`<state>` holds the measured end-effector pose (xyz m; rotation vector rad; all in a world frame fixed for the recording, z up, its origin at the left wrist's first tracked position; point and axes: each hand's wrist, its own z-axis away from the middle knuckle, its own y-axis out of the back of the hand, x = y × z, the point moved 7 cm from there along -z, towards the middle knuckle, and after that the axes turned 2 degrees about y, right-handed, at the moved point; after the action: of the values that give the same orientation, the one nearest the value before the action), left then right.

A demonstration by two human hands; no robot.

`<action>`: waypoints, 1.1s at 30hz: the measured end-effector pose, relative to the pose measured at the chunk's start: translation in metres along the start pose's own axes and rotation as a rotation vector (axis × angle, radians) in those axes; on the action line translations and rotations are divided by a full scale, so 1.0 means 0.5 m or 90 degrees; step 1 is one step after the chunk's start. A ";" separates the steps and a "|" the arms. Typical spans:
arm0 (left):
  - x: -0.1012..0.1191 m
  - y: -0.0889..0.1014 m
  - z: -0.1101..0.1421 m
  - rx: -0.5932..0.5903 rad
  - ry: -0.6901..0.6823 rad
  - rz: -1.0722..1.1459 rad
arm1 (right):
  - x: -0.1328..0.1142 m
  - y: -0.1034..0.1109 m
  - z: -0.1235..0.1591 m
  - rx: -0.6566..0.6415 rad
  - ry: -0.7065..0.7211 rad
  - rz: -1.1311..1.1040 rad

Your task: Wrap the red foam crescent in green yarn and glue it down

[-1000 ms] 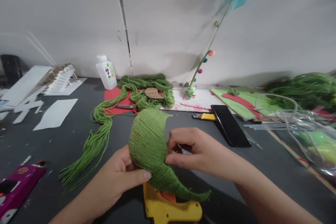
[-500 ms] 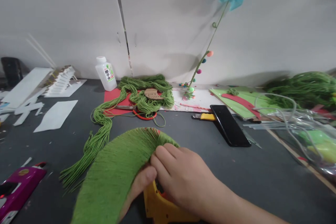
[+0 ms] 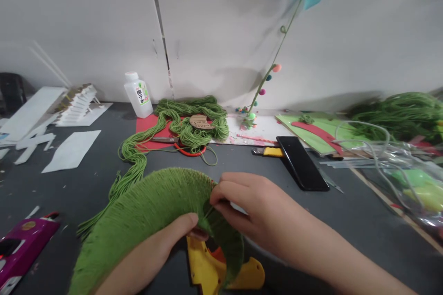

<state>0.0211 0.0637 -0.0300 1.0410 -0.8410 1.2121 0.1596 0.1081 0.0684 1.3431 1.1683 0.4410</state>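
A curved, crescent-shaped form wrapped in green yarn (image 3: 138, 214) arches across the lower middle of the head view. My left hand (image 3: 164, 246) grips it from its inner side, thumb on the yarn and fingers mostly hidden beneath. At its upper right edge, my right hand (image 3: 244, 198) pinches with thumb and forefinger. A thin strand seems to run to those fingertips, where a little red shows through the wrapping. Below the form lies a yellow plastic tool (image 3: 200, 265), partly covered by the form's dark curled tip.
Behind are a green yarn hank (image 3: 194, 103), red-handled scissors (image 3: 190, 151) and a white bottle (image 3: 137, 97). To the right lie a yellow cutter (image 3: 272, 151), a black phone (image 3: 302, 163) and plastic bags (image 3: 411, 184). A magenta tool (image 3: 29, 244) lies left.
The wrapped form has been turned over, its broad end swinging down to the lower left. My right hand shifted from a curled grip on its edge to a pinch there.
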 end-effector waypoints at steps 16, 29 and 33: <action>-0.008 -0.039 0.000 -0.125 0.067 0.161 | 0.036 0.007 0.017 0.014 -0.152 -0.133; 0.017 -0.018 -0.006 -0.029 0.021 0.091 | 0.067 -0.027 0.012 -0.058 -0.287 -0.611; 0.010 -0.019 -0.012 -0.040 0.033 0.117 | 0.076 -0.041 0.015 -0.097 -0.291 -0.636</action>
<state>0.0314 0.0707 -0.0289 0.8935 -0.9436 1.3522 0.1745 0.1303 0.0337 0.5474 1.2194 -0.4696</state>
